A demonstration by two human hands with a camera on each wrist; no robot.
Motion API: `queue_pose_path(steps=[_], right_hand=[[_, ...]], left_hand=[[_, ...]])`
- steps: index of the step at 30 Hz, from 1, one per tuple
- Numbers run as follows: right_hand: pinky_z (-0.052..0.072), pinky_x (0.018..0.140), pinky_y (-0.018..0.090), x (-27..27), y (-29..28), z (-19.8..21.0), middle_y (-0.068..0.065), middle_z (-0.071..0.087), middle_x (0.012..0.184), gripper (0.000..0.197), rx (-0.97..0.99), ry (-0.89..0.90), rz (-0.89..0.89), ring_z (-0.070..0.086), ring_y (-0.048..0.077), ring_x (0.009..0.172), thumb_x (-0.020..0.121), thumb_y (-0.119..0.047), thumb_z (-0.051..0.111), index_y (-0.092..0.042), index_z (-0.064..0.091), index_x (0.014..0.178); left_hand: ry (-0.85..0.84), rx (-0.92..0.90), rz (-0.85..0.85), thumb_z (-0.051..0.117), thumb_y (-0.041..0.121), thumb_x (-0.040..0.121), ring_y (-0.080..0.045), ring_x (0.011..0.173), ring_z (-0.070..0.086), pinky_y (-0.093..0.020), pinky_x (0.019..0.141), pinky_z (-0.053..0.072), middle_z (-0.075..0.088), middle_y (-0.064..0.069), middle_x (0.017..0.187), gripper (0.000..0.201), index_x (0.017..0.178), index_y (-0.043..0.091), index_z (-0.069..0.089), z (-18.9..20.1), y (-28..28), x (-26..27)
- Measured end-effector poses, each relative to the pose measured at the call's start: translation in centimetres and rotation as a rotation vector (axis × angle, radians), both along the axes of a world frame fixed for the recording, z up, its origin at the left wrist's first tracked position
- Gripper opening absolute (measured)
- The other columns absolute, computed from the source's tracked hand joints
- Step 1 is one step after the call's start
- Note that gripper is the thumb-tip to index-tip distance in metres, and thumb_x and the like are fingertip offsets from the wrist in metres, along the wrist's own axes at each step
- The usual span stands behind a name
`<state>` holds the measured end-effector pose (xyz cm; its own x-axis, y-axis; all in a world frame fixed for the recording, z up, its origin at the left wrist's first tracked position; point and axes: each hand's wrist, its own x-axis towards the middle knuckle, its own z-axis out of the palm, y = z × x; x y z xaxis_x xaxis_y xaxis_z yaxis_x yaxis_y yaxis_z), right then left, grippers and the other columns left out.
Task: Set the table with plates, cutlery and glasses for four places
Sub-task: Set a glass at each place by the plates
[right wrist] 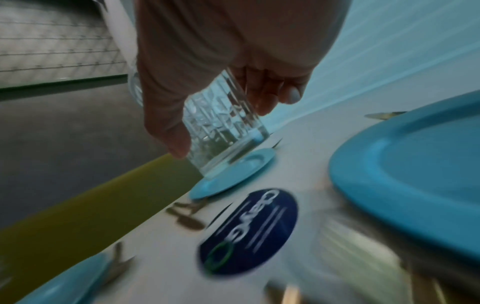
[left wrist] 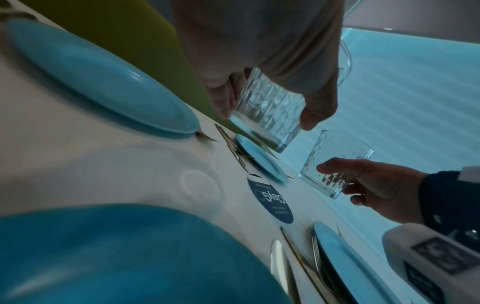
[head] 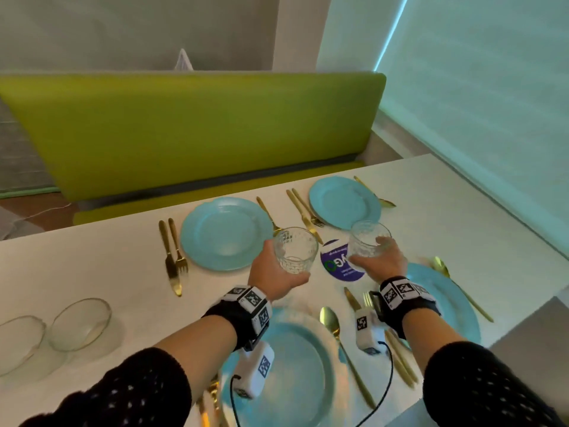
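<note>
My left hand (head: 277, 272) grips a clear patterned glass (head: 295, 250) above the white table (head: 92, 260), just right of the far left blue plate (head: 226, 234). In the left wrist view that glass (left wrist: 270, 111) hangs off the table between thumb and fingers. My right hand (head: 380, 260) holds a second glass (head: 368, 240) in the air near the far right plate (head: 345, 202); the right wrist view shows this glass (right wrist: 221, 125) tilted. Two more blue plates (head: 295, 365) (head: 446, 306) lie near me. Gold cutlery (head: 174, 257) flanks the plates.
A round dark blue sticker (head: 337, 263) lies on the table between the two glasses. Two clear glass bowls (head: 81, 323) (head: 18, 342) stand at the near left. A green bench (head: 200, 131) runs along the far side; a wall closes the right.
</note>
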<state>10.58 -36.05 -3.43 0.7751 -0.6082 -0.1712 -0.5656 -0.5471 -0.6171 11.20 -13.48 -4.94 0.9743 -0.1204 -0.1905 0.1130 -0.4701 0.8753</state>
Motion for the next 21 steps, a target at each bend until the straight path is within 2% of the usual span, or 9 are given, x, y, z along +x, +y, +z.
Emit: queue_pose_path(steps=[5,9,13,18,21], right_hand=[[0.042,0.097,0.032,3.1,-6.7,-1.0,0.013,0.055,0.131,0.079,0.037,0.036,-0.141,0.051,0.029,0.122,0.065,-0.031,0.083,-0.013,0.044,0.132],[0.043,0.098,0.037,5.1,-10.5,-1.9,0.015,0.053,0.132,0.082,0.065,0.072,-0.234,0.050,0.032,0.123,0.066,-0.034,0.082,-0.012,0.041,0.134],[0.045,0.096,0.039,6.8,-12.9,-3.1,0.018,0.053,0.130,0.084,0.086,0.077,-0.311,0.050,0.034,0.121,0.065,-0.036,0.083,-0.008,0.041,0.133],[0.044,0.098,0.038,7.9,-14.7,-4.5,0.017,0.053,0.131,0.085,0.117,0.071,-0.382,0.050,0.034,0.123,0.064,-0.036,0.083,-0.008,0.042,0.133],[0.042,0.100,0.036,8.1,-15.4,-5.1,0.017,0.050,0.134,0.083,0.148,0.044,-0.428,0.048,0.033,0.125,0.067,-0.032,0.082,-0.010,0.040,0.135]], left_hand=[[0.065,0.033,-0.067,0.084,0.035,0.062,-0.023,0.119,0.055,-0.025,0.087,0.043,0.054,-0.005,0.134,0.085,0.131,0.013,0.038,-0.8,-5.3,2.9],[0.098,0.067,-0.106,0.084,0.037,0.062,-0.020,0.118,0.055,-0.024,0.085,0.045,0.053,-0.004,0.136,0.087,0.132,0.014,0.037,-1.8,-7.8,4.7],[0.108,0.110,-0.128,0.083,0.039,0.062,-0.021,0.117,0.055,-0.029,0.086,0.052,0.053,-0.003,0.135,0.087,0.132,0.015,0.037,-2.6,-9.5,6.3],[0.123,0.133,-0.135,0.082,0.043,0.060,-0.021,0.113,0.058,-0.035,0.088,0.056,0.057,-0.003,0.130,0.088,0.131,0.016,0.037,-3.6,-11.2,7.7],[0.140,0.137,-0.149,0.082,0.042,0.061,-0.021,0.111,0.059,-0.033,0.086,0.056,0.057,-0.001,0.129,0.086,0.130,0.018,0.037,-4.1,-12.2,8.0]])
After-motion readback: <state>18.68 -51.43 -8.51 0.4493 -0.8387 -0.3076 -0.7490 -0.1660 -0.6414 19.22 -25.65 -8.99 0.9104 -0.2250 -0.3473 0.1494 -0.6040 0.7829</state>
